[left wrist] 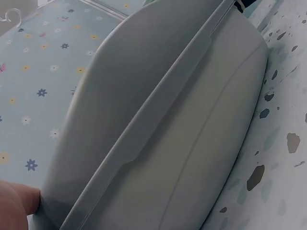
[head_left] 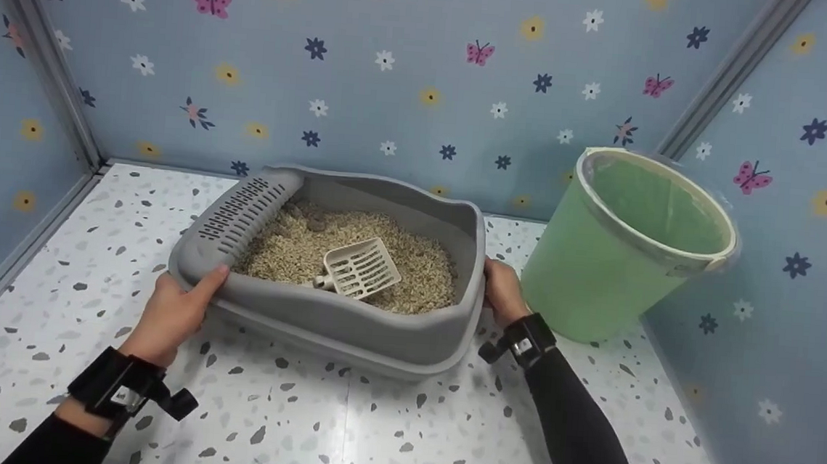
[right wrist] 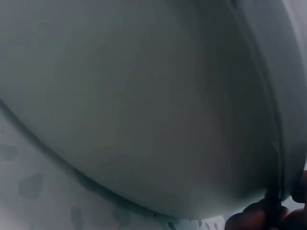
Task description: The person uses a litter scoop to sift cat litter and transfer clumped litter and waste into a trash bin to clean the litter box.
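A grey cat litter box (head_left: 348, 333) stands at an angle on the speckled surface, a slotted step along its left side. Beige pellet litter (head_left: 292, 249) covers its bottom, and a whitish slotted litter scoop (head_left: 364, 266) lies on top. At the front left corner my left hand (head_left: 173, 313) holds the box, thumb on the rim; its other fingers are mostly hidden beneath. My right hand (head_left: 504, 293) grips the right side. The right wrist view shows fingers (right wrist: 247, 219) curled at the rim's edge. In the left wrist view the thumb (left wrist: 21, 199) presses against the grey wall.
A green bin (head_left: 586, 266) with a clear liner over its pale rim stands just right of my right hand. Flowered blue panels (head_left: 410, 72) enclose the back and both sides. The white speckled surface (head_left: 370, 433) extends in front of the box.
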`<state>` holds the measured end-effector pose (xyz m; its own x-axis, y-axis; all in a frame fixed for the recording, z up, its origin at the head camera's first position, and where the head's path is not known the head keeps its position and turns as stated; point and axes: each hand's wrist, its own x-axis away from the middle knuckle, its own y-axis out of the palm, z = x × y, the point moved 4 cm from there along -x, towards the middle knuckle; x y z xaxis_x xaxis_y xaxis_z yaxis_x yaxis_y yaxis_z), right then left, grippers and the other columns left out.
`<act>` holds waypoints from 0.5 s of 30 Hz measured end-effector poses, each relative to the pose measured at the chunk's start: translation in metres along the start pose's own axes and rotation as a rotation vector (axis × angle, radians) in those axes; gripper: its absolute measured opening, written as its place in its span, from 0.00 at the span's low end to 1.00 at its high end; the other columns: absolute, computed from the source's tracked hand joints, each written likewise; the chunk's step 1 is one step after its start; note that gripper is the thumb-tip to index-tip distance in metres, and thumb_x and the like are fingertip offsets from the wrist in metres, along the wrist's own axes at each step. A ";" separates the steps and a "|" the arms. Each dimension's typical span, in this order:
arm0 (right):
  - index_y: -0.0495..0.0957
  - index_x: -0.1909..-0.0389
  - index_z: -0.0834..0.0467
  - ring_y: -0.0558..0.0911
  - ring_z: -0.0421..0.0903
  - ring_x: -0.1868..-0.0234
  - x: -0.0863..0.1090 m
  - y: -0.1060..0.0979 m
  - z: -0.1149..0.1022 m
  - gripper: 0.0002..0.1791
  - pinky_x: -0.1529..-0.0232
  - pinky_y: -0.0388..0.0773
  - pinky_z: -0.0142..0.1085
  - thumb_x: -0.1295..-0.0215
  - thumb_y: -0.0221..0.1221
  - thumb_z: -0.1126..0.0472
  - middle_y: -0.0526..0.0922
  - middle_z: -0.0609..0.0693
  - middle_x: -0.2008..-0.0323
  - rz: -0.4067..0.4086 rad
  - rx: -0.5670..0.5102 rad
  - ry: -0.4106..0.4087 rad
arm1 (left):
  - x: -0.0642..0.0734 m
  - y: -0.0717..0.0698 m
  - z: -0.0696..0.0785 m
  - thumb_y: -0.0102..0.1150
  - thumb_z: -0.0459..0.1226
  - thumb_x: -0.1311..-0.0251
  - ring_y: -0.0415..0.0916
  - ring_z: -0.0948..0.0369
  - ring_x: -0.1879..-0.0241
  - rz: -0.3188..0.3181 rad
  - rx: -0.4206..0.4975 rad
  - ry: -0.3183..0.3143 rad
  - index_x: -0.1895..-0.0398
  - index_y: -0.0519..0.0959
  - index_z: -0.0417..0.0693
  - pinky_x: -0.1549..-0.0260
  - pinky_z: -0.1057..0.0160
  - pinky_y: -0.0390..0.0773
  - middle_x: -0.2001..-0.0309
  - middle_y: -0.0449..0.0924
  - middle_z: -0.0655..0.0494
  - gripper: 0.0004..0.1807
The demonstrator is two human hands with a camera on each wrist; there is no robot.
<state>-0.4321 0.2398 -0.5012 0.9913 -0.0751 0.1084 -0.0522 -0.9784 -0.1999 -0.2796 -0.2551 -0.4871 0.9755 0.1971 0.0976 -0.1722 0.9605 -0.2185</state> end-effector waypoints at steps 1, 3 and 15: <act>0.86 0.56 0.64 0.84 0.44 0.69 0.000 -0.001 0.000 0.22 0.70 0.84 0.36 0.16 0.53 0.50 0.83 0.52 0.66 0.017 0.017 -0.022 | -0.002 0.000 0.000 0.56 0.58 0.16 0.62 0.66 0.83 -0.006 0.003 -0.031 0.29 0.65 0.31 0.81 0.66 0.69 0.80 0.63 0.63 0.38; 0.85 0.58 0.64 0.81 0.44 0.69 0.004 -0.002 0.000 0.21 0.70 0.79 0.35 0.16 0.53 0.52 0.81 0.51 0.67 0.056 0.047 -0.078 | -0.008 0.000 0.000 0.56 0.61 0.18 0.64 0.66 0.81 -0.024 -0.004 -0.068 0.25 0.59 0.27 0.78 0.65 0.71 0.77 0.64 0.63 0.46; 0.68 0.70 0.55 0.66 0.44 0.79 0.081 0.006 0.020 0.23 0.78 0.62 0.35 0.10 0.46 0.50 0.68 0.47 0.79 -0.011 -0.140 -0.027 | -0.065 -0.008 -0.003 0.50 0.63 0.17 0.72 0.60 0.56 -0.017 0.020 -0.021 0.23 0.56 0.40 0.58 0.64 0.80 0.47 0.65 0.51 0.41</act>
<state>-0.3500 0.2321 -0.5135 0.9947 -0.0608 0.0832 -0.0558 -0.9966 -0.0606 -0.3413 -0.2766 -0.4948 0.9753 0.1844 0.1215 -0.1583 0.9674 -0.1976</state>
